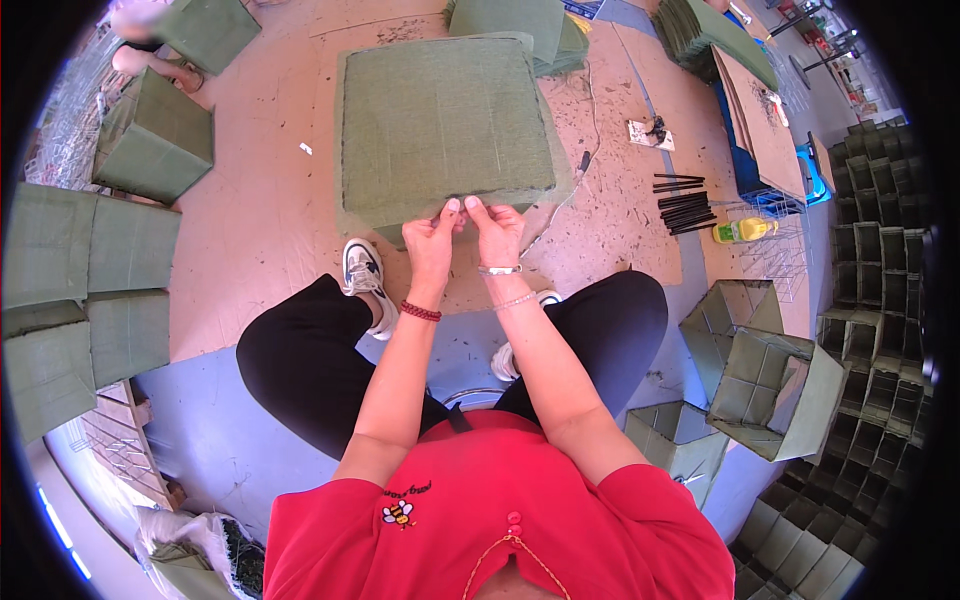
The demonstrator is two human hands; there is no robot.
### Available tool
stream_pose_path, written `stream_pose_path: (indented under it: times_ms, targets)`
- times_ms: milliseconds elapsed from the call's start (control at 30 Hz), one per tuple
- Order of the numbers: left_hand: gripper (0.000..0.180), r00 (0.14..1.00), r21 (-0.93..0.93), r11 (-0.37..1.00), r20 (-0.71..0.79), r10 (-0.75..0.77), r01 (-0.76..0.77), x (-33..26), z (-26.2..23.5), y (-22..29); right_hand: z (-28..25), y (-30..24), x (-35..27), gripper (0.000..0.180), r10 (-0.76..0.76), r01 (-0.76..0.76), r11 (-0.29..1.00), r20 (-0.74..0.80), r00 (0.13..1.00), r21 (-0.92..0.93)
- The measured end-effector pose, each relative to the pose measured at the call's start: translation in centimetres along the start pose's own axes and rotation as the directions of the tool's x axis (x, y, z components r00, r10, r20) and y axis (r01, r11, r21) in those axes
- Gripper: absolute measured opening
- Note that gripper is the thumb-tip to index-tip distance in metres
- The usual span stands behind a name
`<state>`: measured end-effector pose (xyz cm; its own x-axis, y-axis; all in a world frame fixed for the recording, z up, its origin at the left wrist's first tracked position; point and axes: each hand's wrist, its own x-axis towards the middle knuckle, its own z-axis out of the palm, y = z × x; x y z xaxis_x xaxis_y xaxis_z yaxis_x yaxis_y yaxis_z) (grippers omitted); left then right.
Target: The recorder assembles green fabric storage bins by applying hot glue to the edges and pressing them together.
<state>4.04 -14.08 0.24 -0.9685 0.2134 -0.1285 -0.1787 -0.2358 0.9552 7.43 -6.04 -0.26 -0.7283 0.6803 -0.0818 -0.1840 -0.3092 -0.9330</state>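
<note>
Red shirt (480, 510) nearest; L hand (435, 235), R hand (497, 235): grip pinched on grn box (445, 120).

One large green cloth-covered box (445, 120) sits in front. Two more green boxes (155, 140) stand at the upper left, and four green panels (130, 240) show at the left edge (how many boxes they belong to, I cannot tell). Three open green boxes (770, 385) sit at the lower right; the stacked dark green boxes (870, 300) beyond are too many to count. There are two groups of black sticks (685, 212), one yellow bottle (738, 231), two sneakers (362, 268), three bracelets (420, 312) and one embroidered bee (397, 514).
</note>
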Motion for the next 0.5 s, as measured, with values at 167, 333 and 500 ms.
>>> stream_pose_path:
  times_ms: [167,333,500]
  targets:
    - [0.021,0.993,0.027,0.999,0.110,-0.043,0.040,-0.4,-1.3,1.2,-0.6,0.2,-0.2,0.013,0.064,-0.064,0.998,0.015,0.998,-0.011]
    - [0.022,0.994,-0.078,0.994,0.084,-0.069,0.075,-0.5,-3.5,1.8,1.1,0.4,-1.2,0.014,0.179,-0.183,0.982,0.069,0.982,0.057]
    - [0.022,0.999,-0.011,0.999,0.035,-0.033,0.034,0.2,-3.6,1.2,2.5,1.0,-1.0,0.015,0.095,-0.099,0.993,0.052,0.994,0.066]
